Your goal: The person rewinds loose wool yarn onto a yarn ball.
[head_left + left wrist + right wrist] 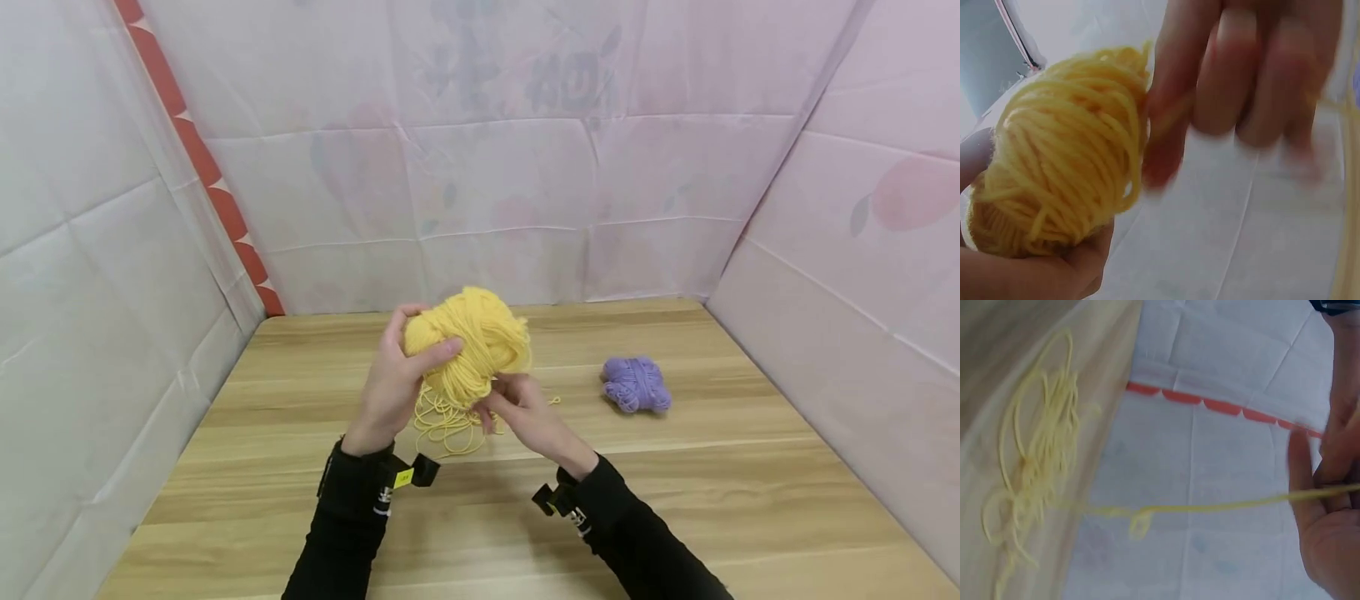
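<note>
My left hand (384, 390) holds a yellow ball of yarn (474, 340) up above the table, thumb across its front and fingers behind. Close under the ball's lower right side is my right hand (531, 417). In the left wrist view its blurred fingers pinch a yellow yarn strand (1174, 116) beside the wound ball. The right wrist view has the strand running across the right palm, with a small loop (1140, 524) hanging along it, toward a tangled heap of loose yellow yarn (1047, 437). That heap lies on the table below the ball.
A purple ball of yarn (636, 385) lies on the wooden table (720, 500), right of my hands. White printed sheets (495, 183) hang at the back and both sides. A red scalloped strip (197, 150) runs down the back left corner.
</note>
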A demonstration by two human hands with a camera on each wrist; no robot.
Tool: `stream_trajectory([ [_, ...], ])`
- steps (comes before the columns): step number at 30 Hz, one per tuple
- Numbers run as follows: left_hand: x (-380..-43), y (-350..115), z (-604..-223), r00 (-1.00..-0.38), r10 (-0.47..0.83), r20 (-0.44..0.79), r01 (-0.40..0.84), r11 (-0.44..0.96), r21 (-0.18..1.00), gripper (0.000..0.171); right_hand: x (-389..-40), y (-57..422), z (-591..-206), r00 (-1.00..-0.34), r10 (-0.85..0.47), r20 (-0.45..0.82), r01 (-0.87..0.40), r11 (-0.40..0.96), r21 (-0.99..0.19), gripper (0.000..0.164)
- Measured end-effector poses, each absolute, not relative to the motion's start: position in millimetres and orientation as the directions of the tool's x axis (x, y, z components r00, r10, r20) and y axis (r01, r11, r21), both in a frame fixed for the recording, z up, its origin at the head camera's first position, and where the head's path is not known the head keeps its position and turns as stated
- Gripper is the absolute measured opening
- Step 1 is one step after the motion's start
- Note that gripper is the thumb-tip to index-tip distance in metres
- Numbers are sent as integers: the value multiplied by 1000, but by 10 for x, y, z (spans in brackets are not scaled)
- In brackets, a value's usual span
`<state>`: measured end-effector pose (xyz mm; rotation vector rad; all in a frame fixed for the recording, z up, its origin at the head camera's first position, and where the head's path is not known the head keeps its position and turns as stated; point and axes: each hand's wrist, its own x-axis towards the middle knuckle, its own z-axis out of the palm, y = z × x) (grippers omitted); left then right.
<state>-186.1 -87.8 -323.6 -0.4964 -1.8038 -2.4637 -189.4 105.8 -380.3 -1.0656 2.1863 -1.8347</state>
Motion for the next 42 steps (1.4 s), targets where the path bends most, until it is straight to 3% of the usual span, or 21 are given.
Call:
stream_trajectory([
  [5, -1903, -982, -3234, -949, -8, 315, 311, -196, 930, 45, -1870, 1177, -3666, -745, -553, 374, -519, 126, -846, 23],
  [9, -1935, -1008, -3256, -930, -40, 366, 365, 23, 931, 51, -1821, 1303, -3526, -761, -550, 345, -533, 225, -816, 18],
  [13, -1952, -977, -3291, -878, 98, 469, 474, 322, 820, 52, -1785, 1449, -3413, -761, -531, 374, -558, 240, -794, 12],
  [16, -1944, -924, -3317, -809, 304, 504, 588, 425, 688, 50, -1771, 1551, -3359, -741, -502, 445, -607, 219, -764, 12],
  [19, -1920, -867, -3339, -736, 482, 475, 671, 428, 605, 49, -1770, 1622, -3328, -704, -483, 521, -662, 179, -728, 16],
  [22, -1890, -829, -3346, -676, 602, 426, 709, 372, 599, 47, -1781, 1661, -3321, -679, -467, 567, -694, 154, -704, 16],
  [29, -1847, -830, -3324, -502, 777, 380, 718, 129, 684, 47, -1846, 1651, -3376, -689, -398, 606, -699, 141, -701, 7],
  [31, -1832, -839, -3309, -479, 790, 382, 682, 62, 729, 47, -1864, 1627, -3388, -703, -379, 602, -685, 134, -716, 5],
  [35, -1788, -865, -3262, -532, 753, 388, 577, -13, 816, 51, -1904, 1574, -3433, -729, -360, 582, -656, 125, -744, 6],
  [42, -1777, -933, -3235, -725, 564, 396, 401, -122, 908, 55, -1970, 1482, -3598, -696, -437, 570, -655, 61, -753, 4],
])
